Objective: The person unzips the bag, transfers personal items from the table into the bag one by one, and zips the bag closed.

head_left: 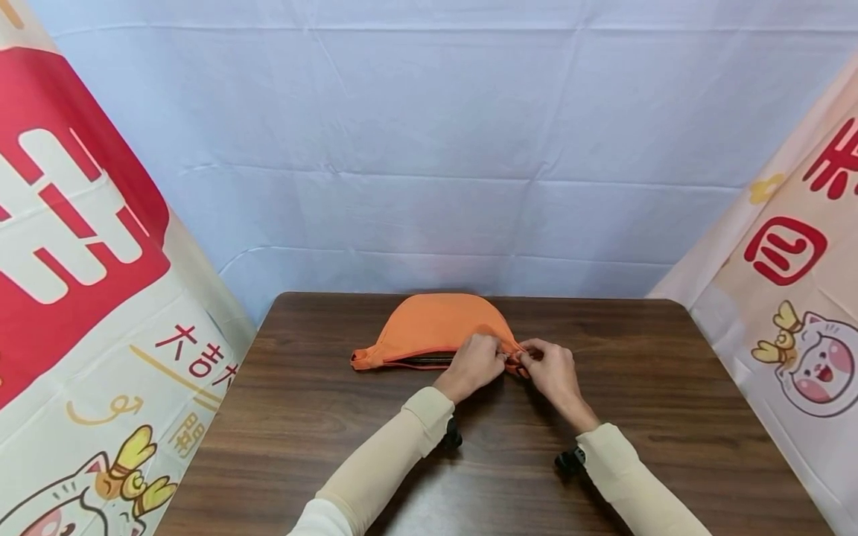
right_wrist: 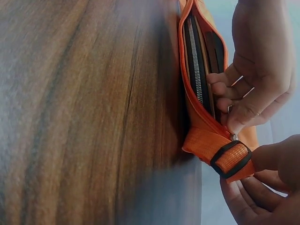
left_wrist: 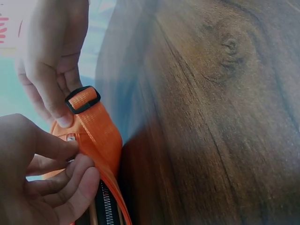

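An orange waist bag lies at the back of the table, its zippered opening facing the near side and gaping. My left hand pinches the zipper pull at the right end of that opening. Just beyond it, my right hand grips the bag's right end between thumb and fingers, beside the strap's black slider buckle. In the right wrist view, a second zipper with metal teeth shows within the opening. Fingertips of the left hand cover part of the pull.
Dark wood-grain table extends around the bag. Behind it hangs a pale blue cloth. Printed cloths with red characters and cartoon cats flank the left and right sides. Both wrists carry small black cameras.
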Demonstrator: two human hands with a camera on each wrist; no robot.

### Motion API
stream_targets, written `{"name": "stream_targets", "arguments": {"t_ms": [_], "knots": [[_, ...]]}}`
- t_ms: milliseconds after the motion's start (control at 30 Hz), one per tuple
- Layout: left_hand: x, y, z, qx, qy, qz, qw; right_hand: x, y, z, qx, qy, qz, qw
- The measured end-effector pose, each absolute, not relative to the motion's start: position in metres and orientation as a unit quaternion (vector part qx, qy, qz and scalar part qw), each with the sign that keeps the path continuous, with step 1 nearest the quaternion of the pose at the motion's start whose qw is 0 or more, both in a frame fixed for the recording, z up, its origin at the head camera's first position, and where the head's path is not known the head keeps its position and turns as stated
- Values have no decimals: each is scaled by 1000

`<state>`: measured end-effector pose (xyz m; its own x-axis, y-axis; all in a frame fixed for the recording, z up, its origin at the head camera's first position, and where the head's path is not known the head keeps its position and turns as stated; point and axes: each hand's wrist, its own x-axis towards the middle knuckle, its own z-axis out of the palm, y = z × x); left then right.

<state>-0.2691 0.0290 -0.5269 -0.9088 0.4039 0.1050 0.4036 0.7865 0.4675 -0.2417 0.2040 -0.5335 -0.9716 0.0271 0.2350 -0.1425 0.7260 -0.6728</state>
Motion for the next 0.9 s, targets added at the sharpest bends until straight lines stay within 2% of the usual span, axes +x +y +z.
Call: {"name": "stream_targets", "arguments": {"t_ms": [900], "knots": [[-270, 17, -530, 192, 943, 272, 16, -241, 207, -536, 42, -919, 373, 117]]}}
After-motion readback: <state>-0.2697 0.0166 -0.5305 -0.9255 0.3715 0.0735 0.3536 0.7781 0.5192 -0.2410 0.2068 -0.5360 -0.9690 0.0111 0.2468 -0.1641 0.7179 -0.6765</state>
